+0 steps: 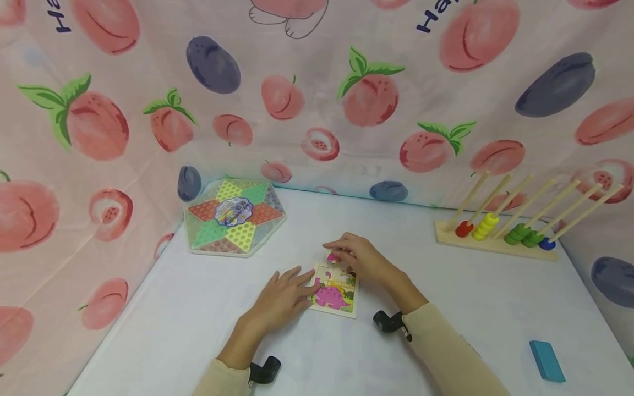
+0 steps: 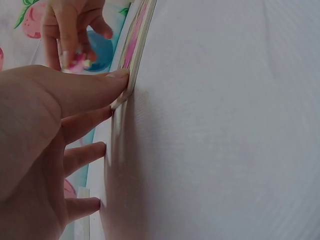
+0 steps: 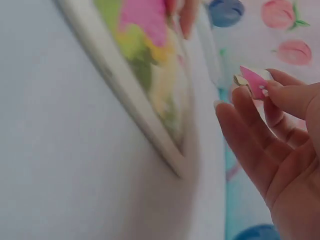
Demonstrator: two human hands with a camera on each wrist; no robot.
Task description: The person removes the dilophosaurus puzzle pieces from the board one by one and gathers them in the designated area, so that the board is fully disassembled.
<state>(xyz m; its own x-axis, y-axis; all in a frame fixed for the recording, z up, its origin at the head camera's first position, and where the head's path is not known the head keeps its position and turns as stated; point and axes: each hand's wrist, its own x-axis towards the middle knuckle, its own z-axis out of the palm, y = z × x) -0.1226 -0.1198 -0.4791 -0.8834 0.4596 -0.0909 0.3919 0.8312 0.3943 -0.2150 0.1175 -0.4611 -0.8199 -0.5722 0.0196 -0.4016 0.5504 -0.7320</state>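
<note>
A small square jigsaw puzzle (image 1: 333, 296) with a pink dinosaur picture and a pale wooden frame lies on the white table. My left hand (image 1: 282, 297) rests at its left side, fingers spread; the left wrist view puts the thumb (image 2: 107, 86) on the frame's edge, with other fingertips down on the table. Just above the puzzle's far edge is my right hand (image 1: 365, 257). Between its thumb and fingers it pinches a pink-and-white puzzle piece (image 3: 255, 82), held clear of the board. Part of the puzzle's upper right is covered by the right hand.
Back left on the table lies a hexagonal Chinese checkers board (image 1: 213, 212). A wooden bead-counting rack (image 1: 495, 246) with upright rods and coloured beads stands at the back right. Near the right front is a blue block (image 1: 547, 361). A fruit-printed curtain (image 1: 317, 110) hangs behind.
</note>
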